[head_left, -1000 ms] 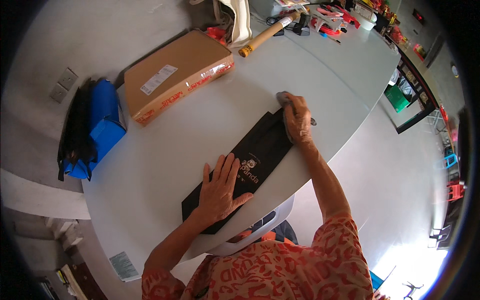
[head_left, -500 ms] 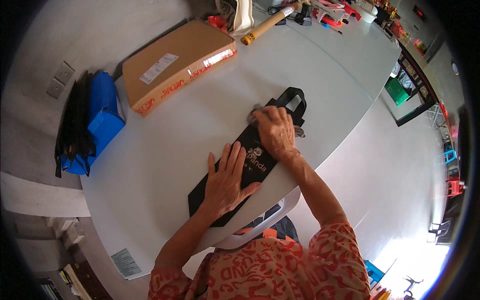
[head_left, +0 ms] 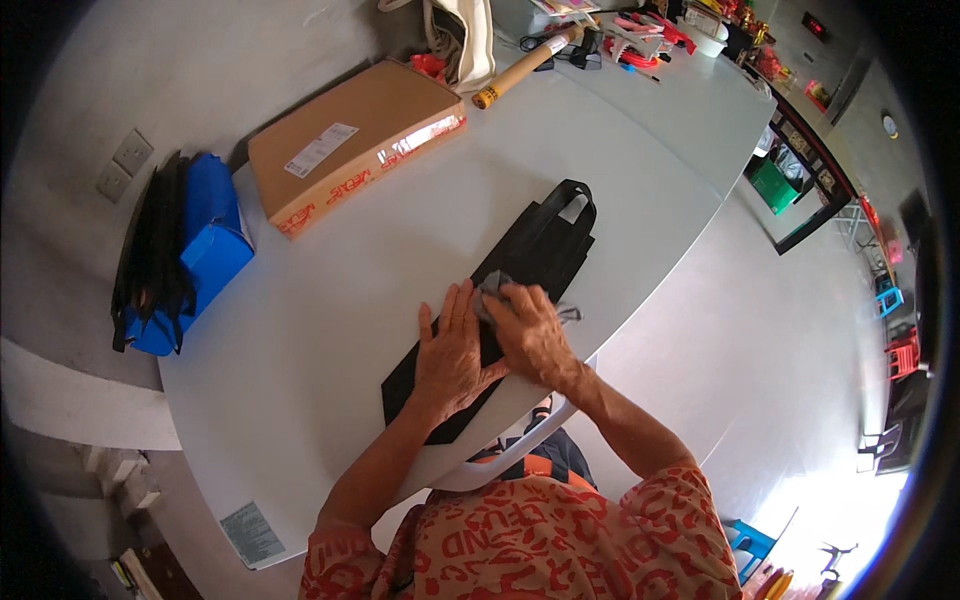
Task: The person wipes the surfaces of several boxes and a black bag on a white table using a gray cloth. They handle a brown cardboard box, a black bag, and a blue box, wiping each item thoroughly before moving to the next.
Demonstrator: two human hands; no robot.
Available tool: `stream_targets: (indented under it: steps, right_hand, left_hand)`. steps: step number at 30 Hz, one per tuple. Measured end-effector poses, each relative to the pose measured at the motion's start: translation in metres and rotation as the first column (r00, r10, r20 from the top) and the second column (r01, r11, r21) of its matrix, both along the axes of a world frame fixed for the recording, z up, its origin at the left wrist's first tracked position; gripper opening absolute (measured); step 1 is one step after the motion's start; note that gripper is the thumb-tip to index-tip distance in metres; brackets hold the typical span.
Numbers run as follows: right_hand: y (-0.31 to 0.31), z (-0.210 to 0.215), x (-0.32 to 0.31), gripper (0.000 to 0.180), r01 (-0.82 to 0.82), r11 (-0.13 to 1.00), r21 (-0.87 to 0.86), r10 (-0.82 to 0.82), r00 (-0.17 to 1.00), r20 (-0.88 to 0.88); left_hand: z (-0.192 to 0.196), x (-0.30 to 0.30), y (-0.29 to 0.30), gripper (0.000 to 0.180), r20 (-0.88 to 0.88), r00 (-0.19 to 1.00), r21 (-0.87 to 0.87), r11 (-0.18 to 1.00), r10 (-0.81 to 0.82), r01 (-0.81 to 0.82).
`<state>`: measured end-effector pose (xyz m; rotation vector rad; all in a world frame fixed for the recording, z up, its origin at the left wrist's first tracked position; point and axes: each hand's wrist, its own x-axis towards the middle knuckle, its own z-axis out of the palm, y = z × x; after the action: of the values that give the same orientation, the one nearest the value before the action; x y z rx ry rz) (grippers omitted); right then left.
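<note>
A black carrier bag (head_left: 530, 242) with loop handles lies flat and folded narrow on the pale table, its handles at the far right. My left hand (head_left: 449, 352) rests flat on the bag's near half, fingers stretched out. Close beside it, my right hand (head_left: 527, 335) presses a crumpled grey cloth (head_left: 494, 286) onto the middle of the bag. A loose end of that cloth sticks out past the fingers on the right. The hands and cloth hide the bag's middle.
A brown cardboard box (head_left: 355, 140) stands against the wall at the far left. Left of it are a blue box (head_left: 213, 225) and a bundle of black bags (head_left: 155, 250). A cardboard tube (head_left: 527, 68) and assorted clutter lie at the table's far end.
My right hand has slid the grey cloth down the bag from near the handles to beside my left hand. My left hand stays in nearly the same place.
</note>
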<state>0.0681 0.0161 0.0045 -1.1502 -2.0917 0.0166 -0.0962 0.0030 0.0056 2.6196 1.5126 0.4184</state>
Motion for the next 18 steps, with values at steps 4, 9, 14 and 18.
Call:
stream_targets:
  steps: [4, 9, 14, 18]
  right_hand:
    - [-0.009, 0.001, 0.007, 0.04, -0.029, 0.999, -0.018, 0.029, 1.0, -0.005]
    - [0.026, 0.001, 0.027, 0.038, 0.139, 0.99, 0.029, -0.141, 0.987, 0.082]
    - [0.056, -0.006, 0.03, 0.036, 0.193, 0.979, 0.064, -0.198, 0.977, 0.074]
    - [0.072, -0.009, 0.028, 0.036, 0.354, 0.935, 0.01, -0.354, 0.935, 0.009]
  left_hand:
    - [-0.001, 0.0, -0.002, 0.105, 0.048, 0.999, 0.006, 1.0, -0.012, 0.012]
    - [0.008, 0.003, -0.003, 0.101, 0.054, 0.998, -0.055, 0.998, -0.015, 0.018]
    - [0.003, -0.001, -0.002, 0.095, 0.235, 0.97, 0.03, 0.998, -0.064, 0.058]
    - [0.011, -0.009, -0.014, 0.095, 0.186, 0.982, 0.012, 1.0, -0.028, 0.026]
